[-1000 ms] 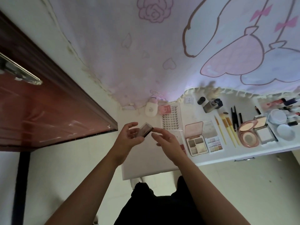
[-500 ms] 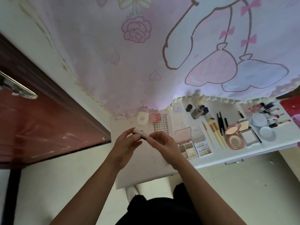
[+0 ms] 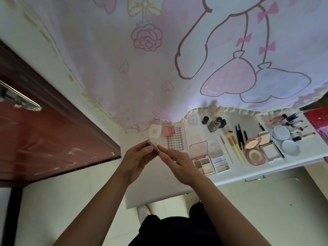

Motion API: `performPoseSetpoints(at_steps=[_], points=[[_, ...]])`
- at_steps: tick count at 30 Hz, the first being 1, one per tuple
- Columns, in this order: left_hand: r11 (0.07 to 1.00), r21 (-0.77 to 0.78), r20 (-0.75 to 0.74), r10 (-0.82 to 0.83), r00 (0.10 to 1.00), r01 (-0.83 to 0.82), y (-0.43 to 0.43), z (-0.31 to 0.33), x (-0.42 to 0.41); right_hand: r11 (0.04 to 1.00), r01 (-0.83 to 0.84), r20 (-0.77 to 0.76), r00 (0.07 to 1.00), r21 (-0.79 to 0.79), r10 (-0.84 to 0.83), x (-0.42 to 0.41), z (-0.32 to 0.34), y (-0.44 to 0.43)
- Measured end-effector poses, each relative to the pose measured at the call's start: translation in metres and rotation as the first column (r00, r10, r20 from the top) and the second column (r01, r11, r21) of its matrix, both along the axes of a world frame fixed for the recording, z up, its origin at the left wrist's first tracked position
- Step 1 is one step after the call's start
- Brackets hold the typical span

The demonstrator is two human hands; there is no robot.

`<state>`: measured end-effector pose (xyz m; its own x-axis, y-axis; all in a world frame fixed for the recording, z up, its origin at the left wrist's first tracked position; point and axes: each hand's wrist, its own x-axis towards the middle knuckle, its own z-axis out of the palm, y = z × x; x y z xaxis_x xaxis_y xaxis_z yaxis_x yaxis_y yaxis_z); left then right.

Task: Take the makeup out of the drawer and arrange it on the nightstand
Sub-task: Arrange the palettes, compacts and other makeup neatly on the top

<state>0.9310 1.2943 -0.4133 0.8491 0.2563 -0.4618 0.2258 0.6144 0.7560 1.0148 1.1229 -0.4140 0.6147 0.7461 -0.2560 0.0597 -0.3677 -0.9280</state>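
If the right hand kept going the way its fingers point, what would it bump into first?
The small case that the right hand pinches; past that, probably the left hand, though depth is unclear.

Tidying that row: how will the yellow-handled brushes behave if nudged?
The yellow-handled brushes look thin and round, so probably light and apt to roll. They lie close to the open pink compact, so a push may knock them against it.

- I see a glossy reddish-brown wooden door (image 3: 53, 142).
- Its handle (image 3: 19, 97) looks like shiny metal.
- The printed curtain (image 3: 177, 68) is thin matt cloth.
- The nightstand (image 3: 197, 134) top reads smooth, white.
- The round compact (image 3: 255, 156) has a shiny pink rim.
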Motion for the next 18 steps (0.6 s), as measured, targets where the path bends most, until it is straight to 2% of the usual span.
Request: performPoseSetpoints(at_steps=[6, 10, 12, 14, 16, 18], points=[[0.999, -0.015, -0.004, 0.051, 0.999, -0.051, 0.001, -0.006, 0.003, 0.999, 0.05, 0.023, 0.999, 0.001, -0.05, -0.005, -0.01, 0.005], [0.979, -0.095, -0.045, 0.175, 0.983, -0.179, 0.0, -0.007, 0.003, 0.988, 0.156, -0.059, 0.986, 0.016, -0.155, -0.007, -0.018, 0.008], [0.975, -0.088, -0.042, 0.202, 0.979, -0.205, 0.0, -0.006, 0.003, 0.979, 0.203, -0.13, 0.972, 0.034, -0.197, -0.004, -0.018, 0.011], [0.979, -0.052, -0.034, 0.196, 0.98, -0.197, 0.002, -0.005, 0.003, 0.959, 0.275, -0.285, 0.926, 0.063, -0.247, 0.0, -0.016, 0.013], [0.988, 0.003, -0.027, 0.155, 0.988, -0.155, 0.004, -0.005, 0.002, 0.941, 0.332, -0.435, 0.857, 0.061, -0.275, 0.002, -0.014, 0.014], [0.992, 0.088, -0.033, 0.096, 0.995, -0.093, 0.004, -0.007, -0.001, 0.936, 0.35, -0.486, 0.826, 0.048, -0.284, 0.002, -0.013, 0.014]])
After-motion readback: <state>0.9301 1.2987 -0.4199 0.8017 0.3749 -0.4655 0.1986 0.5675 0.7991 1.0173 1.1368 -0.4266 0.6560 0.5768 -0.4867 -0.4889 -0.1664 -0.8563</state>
